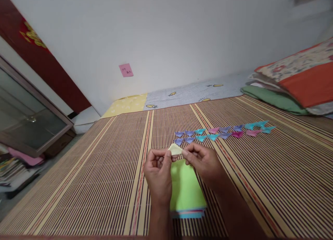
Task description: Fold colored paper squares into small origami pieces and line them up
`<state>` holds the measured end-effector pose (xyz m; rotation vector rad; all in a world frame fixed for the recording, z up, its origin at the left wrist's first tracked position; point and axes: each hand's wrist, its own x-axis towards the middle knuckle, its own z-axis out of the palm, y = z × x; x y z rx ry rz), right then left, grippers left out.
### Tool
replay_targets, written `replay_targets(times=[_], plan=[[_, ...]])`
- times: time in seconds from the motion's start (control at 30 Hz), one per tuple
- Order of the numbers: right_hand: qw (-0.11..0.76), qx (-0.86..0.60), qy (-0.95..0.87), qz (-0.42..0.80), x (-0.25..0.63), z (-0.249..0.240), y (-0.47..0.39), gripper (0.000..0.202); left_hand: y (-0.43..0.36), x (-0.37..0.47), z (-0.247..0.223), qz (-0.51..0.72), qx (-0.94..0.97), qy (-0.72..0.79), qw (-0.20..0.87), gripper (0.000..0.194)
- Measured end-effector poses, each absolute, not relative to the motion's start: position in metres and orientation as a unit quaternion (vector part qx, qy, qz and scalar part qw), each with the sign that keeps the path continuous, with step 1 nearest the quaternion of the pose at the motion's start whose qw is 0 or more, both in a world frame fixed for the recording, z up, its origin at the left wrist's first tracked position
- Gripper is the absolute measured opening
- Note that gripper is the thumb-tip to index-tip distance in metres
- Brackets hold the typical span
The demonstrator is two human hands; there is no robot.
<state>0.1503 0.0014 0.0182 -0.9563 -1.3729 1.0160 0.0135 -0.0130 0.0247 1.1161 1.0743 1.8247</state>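
I view the paper [175, 149] just below the frame's centre, over the far end of the green stack [186, 186]. Its peak points toward the frame's top; its long axis runs roughly left to right. Left hand [158, 170]: pinched closed on the left end. Right hand [204, 160]: pinched closed on the right corner.

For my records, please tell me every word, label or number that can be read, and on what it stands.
No text reads clearly.
Pink note on the wall: handwriting, too small to read.
Gold decoration at left: too blurred to tell whether it is lettering.
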Motion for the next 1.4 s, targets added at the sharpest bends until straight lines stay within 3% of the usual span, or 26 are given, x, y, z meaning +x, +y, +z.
replay_targets(times=[0.17, 0.37, 0.57, 0.67, 0.8, 1.4], plan=[[0.569, -0.398, -0.58, 0.426, 0.155, 0.017, 0.001, 0.02, -0.012, 0.011, 0.022, 0.706, 0.436, 0.408, 0.381, 0.016], [0.515, -0.377, -0.611, 0.469, 0.159, 0.015, 0.004, 0.019, -0.012, 0.011, 0.024, 0.693, 0.444, 0.405, 0.399, 0.017], [0.568, -0.377, -0.578, 0.449, 0.15, 0.018, 0.001, 0.023, -0.015, 0.017, 0.031, 0.68, 0.439, 0.406, 0.424, 0.018], [0.568, -0.368, -0.568, 0.468, 0.152, 0.018, 0.001, 0.022, -0.013, 0.014, 0.029, 0.65, 0.442, 0.423, 0.45, 0.024], [0.566, -0.349, -0.581, 0.469, 0.157, 0.018, 0.002, 0.022, -0.013, 0.011, 0.029, 0.598, 0.491, 0.42, 0.474, 0.019], [0.525, -0.339, -0.608, 0.489, 0.167, 0.017, 0.004, 0.025, -0.018, 0.008, 0.031, 0.57, 0.569, 0.413, 0.424, 0.021]])
